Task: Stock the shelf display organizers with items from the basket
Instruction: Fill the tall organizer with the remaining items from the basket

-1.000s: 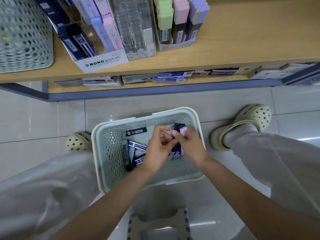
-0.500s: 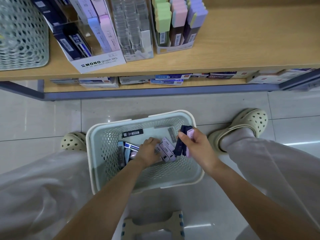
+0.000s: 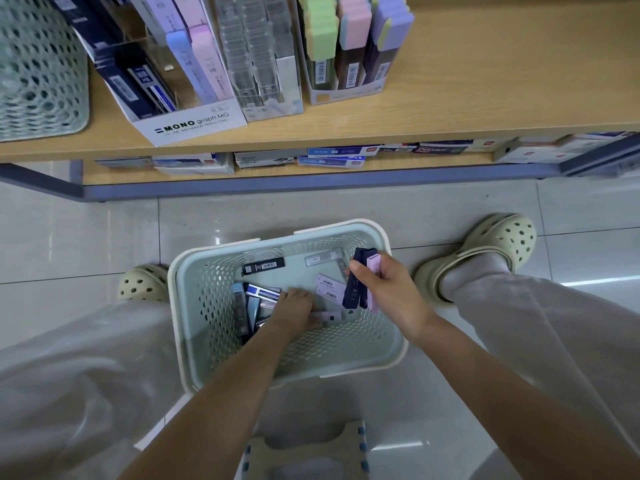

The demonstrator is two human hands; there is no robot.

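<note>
Down on the glossy tiled floor (image 3: pixel 69 237) sits the basket (image 3: pixel 221 327), pale green perforated plastic with a cream rim, between two holed cream clogs (image 3: pixel 498 244). Beyond the basket stands the wooden shelf (image 3: pixel 502 81) with its display boxes: a white cardboard one printed "MONO graph MG" (image 3: pixel 194 126) holding dark blue, light blue and pink cases, a clear plastic organizer (image 3: pixel 263 64) beside it, and a box of green, pink and purple cases (image 3: pixel 346 46). A second perforated basket (image 3: pixel 38 64) stands on the shelf, up and left of the floor basket. A ribbed stool (image 3: pixel 304 452) lies on the near side of the basket.

Inside the basket lie slim flat cases: a black one with a barcode (image 3: pixel 263 266), a clear one (image 3: pixel 320 258), pink ones with barcode labels (image 3: pixel 329 289) and blue ones (image 3: pixel 256 299). The left hand (image 3: pixel 294 308) reaches down among them, fingers bent onto a pink case; whether it grips it I cannot tell. The right hand (image 3: pixel 384 289), over the basket's right side, has fingers and thumb wrapped round a bundle of dark blue and pink cases (image 3: pixel 356 285), held upright.
</note>
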